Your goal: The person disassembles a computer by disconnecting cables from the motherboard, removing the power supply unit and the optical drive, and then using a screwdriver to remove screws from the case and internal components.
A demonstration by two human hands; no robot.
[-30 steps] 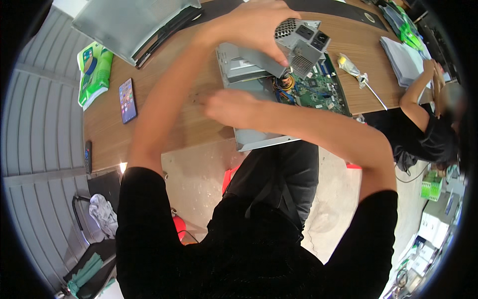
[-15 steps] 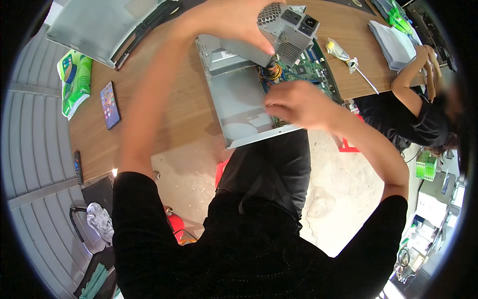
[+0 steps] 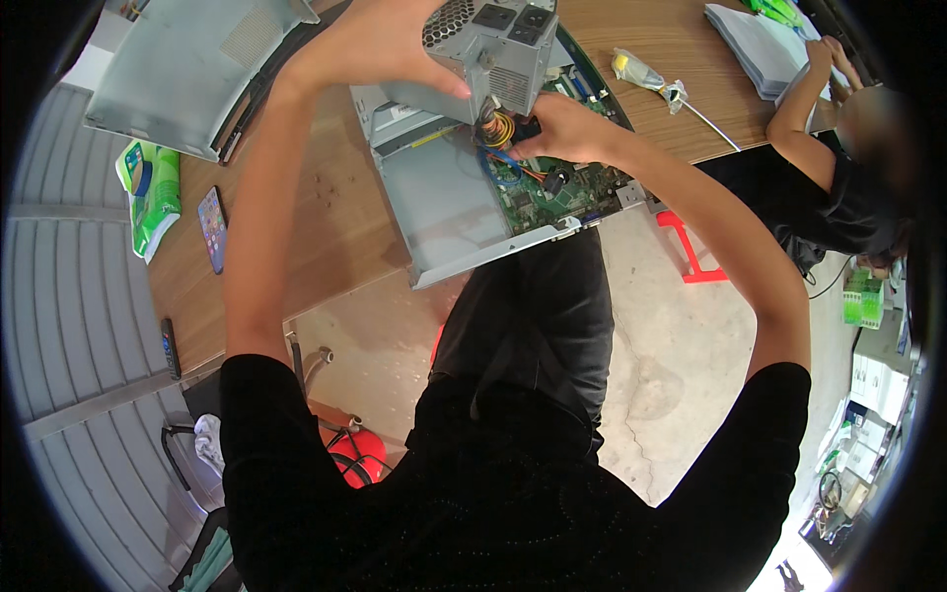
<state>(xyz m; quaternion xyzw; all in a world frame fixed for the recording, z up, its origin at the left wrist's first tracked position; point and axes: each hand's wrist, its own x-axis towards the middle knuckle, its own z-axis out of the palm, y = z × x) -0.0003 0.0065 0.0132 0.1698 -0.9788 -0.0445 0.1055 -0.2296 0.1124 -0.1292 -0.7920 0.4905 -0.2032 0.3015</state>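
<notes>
Left hand [image 3: 380, 44] clasps the grey power supply [image 3: 488, 49] above the open computer case [image 3: 444, 212], right hand [image 3: 562, 128] pinching its cable bundle [image 3: 498, 133] beneath.

Matt metal power supply [image 3: 488, 49], wooden table [image 3: 326, 237] — probably varnished

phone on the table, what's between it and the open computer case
In the head view, only bare wooden table lies between the phone and the open computer case; the left forearm passes above that stretch.
</notes>
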